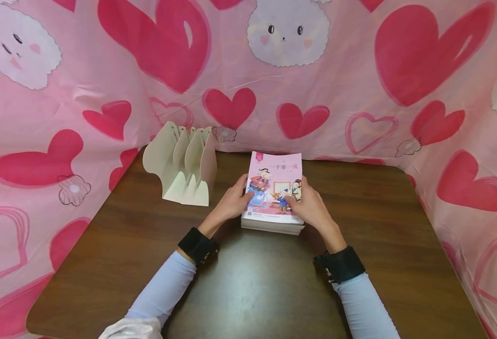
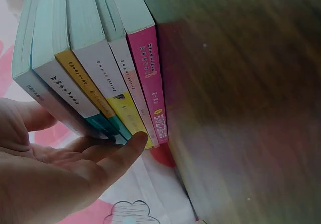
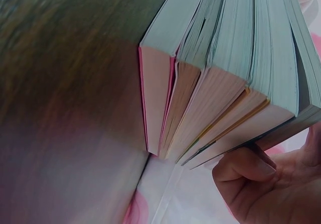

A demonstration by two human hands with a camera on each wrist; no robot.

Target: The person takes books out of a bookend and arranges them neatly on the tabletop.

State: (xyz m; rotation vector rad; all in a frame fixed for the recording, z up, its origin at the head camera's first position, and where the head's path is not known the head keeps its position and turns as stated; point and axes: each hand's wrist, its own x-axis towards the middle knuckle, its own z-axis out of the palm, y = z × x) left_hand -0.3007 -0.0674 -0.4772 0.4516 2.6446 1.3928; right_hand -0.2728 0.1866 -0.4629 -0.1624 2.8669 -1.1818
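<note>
A stack of several paperback books [image 1: 272, 228] lies on the table, topped by a pink-covered book [image 1: 273, 161] with cartoon figures. My left hand [image 1: 234, 200] holds the stack's left side, its thumb over the top cover. In the left wrist view, its fingers lie against the coloured spines [image 2: 100, 83]. From the right, my right hand [image 1: 313, 207] grips the stack with its thumb on the cover too. The right wrist view shows curled fingers at the upper books, beside the page edges [image 3: 220, 103]. The lowest book has a bright pink spine [image 2: 150, 78].
A cream desktop file holder [image 1: 184, 193] with upright dividers stands left of the books, near the table's back edge. The brown wooden table [image 1: 248, 292] is enclosed by a pink heart-patterned cloth [image 1: 341, 80]. Each wrist wears a black strap [image 1: 346, 264].
</note>
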